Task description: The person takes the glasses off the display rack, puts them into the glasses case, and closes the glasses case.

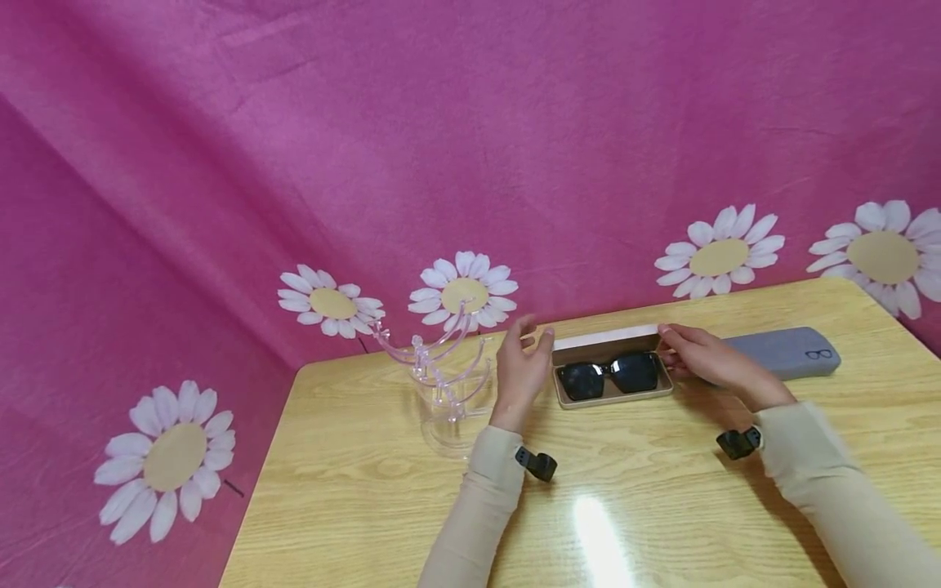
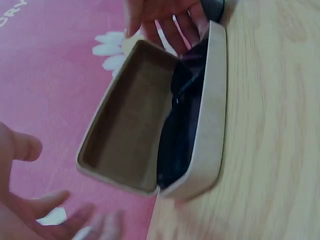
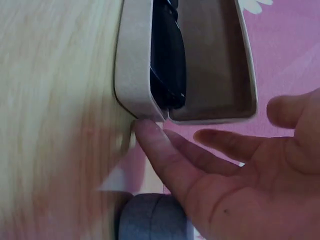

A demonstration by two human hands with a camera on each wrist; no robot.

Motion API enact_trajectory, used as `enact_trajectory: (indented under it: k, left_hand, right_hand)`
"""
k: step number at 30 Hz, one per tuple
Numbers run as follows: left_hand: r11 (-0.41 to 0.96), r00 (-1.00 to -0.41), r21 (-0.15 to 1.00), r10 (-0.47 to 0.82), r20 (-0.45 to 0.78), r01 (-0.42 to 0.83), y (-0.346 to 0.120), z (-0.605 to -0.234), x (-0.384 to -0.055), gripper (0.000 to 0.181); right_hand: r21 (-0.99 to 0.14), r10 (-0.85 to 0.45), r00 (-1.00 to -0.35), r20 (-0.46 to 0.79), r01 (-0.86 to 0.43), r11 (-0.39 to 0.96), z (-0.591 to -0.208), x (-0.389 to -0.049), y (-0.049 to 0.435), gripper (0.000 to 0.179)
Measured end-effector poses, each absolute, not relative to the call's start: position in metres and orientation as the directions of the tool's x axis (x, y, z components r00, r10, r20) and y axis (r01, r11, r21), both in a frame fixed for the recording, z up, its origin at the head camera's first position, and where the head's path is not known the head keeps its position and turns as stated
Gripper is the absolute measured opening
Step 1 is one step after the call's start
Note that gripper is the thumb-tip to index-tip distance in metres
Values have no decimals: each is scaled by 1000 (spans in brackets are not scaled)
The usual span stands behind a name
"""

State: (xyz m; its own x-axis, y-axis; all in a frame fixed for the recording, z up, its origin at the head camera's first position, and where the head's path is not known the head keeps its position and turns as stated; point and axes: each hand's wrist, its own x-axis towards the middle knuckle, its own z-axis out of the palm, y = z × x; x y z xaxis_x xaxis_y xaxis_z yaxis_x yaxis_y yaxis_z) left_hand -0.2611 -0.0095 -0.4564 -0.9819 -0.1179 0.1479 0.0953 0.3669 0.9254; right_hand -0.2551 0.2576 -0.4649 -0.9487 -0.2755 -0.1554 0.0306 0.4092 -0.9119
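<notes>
An open beige eyeglass case lies on the table with its lid raised at the back. Inside it sits a pair of black sunglasses, lenses toward me. My left hand is beside the case's left end, fingers spread and apart from it in the left wrist view. At the right end is my right hand; in the right wrist view a fingertip meets the case's lower corner near the hinge, while the thumb stands away from the lid. Neither hand grips anything.
A clear plastic display stand with curved arms stands left of my left hand. Behind my right hand lies a closed grey-blue glasses case. A pink curtain with daisies hangs behind the wooden table.
</notes>
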Motion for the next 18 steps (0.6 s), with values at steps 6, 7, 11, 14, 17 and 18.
enact_trajectory:
  k: [6, 7, 11, 14, 17, 18]
  left_hand:
    - [464, -995, 880, -25, -99, -99, -19, -465, -262, 51]
    - [460, -991, 880, -2, -131, -117, -20, -466, -262, 53]
    - [412, -979, 895, 29, -199, -170, -19, -472, -264, 55]
    - [404, -978, 896, 13, -206, -184, -18, -474, -264, 58]
    - [384, -974, 900, 5, -225, -206, -19, -475, -264, 61]
    - [379, -973, 901, 7, -231, -211, -20, -475, -264, 63]
  right_hand:
    - [-888, -232, -954, -191, 67, 455, -465, -253, 251, 61]
    - [-875, -221, -956, -192, 65, 479, -464, -253, 250, 65]
    - [-818, -172, -968, -185, 54, 573, -462, -255, 250, 79]
    - [-798, -137, -968, -209, 87, 596, -461, -257, 249, 82]
    - [-796, -116, -963, -242, 129, 591, -460, -259, 248, 79]
    - [-795, -113, -961, -252, 139, 590, -460, -259, 248, 78]
